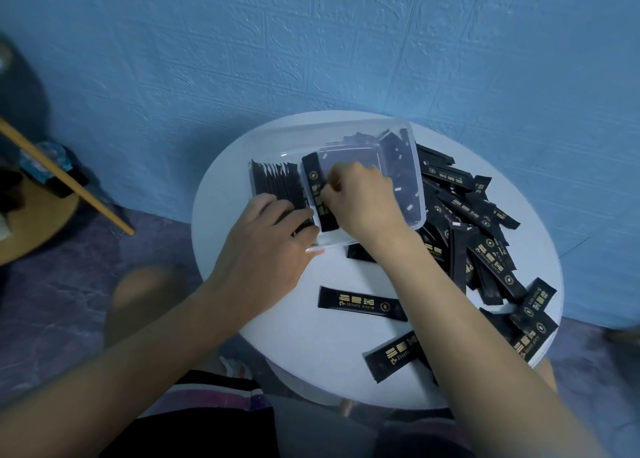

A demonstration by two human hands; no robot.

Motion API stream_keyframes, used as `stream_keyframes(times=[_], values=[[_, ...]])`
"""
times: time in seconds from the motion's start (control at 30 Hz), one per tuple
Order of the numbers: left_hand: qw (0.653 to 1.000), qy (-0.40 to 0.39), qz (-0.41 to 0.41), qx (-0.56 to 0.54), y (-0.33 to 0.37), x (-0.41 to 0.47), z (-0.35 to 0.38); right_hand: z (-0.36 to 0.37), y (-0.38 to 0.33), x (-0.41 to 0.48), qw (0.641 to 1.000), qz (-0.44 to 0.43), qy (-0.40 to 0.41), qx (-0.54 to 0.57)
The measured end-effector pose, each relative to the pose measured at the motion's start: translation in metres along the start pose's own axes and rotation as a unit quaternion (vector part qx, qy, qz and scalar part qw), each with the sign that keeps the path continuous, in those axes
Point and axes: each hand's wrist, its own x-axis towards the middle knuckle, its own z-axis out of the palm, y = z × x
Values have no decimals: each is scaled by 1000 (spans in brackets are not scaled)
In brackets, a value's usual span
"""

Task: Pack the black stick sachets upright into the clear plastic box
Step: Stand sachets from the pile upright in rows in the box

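A clear plastic box (405, 135) sits at the back of a small round white table (298, 340). Along its left wall stands a row of black stick sachets (273, 184), packed upright. My left hand (273, 246) rests on the box's near left corner, fingers pressed against that row. My right hand (363, 198) is inside the box, pinching one black sachet with gold print (317, 194) next to the row. A heap of loose sachets (478, 229) lies to the right of the box, and single ones (360, 306) lie near the front.
A blue textured wall rises right behind the table. To the left stand a round wooden stool (38, 222) and a slanting wooden stick (69, 180). My knees and shorts are below the table's front edge.
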Motion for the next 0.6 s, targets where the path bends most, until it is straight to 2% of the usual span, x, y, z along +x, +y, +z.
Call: stream_keyframes(times=[0.1, 0.23, 0.33, 0.5, 0.6], values=[[1000, 6, -5, -7, 0, 1, 0, 2, -2, -1, 999, -17, -32, 14], [1000, -7, -5, -7, 0, 0, -1, -4, 2, 1, 989, -2, -77, 130], [1000, -15, -12, -8, -1, 0, -3, -4, 5, 2, 981, 6, -98, 165], [1000, -7, -9, -10, 0, 0, -2, -3, 5, -3, 988, -15, -83, 128], [1000, -3, -6, -6, 1, -1, -2, -4, 7, -2, 983, -9, -87, 162]])
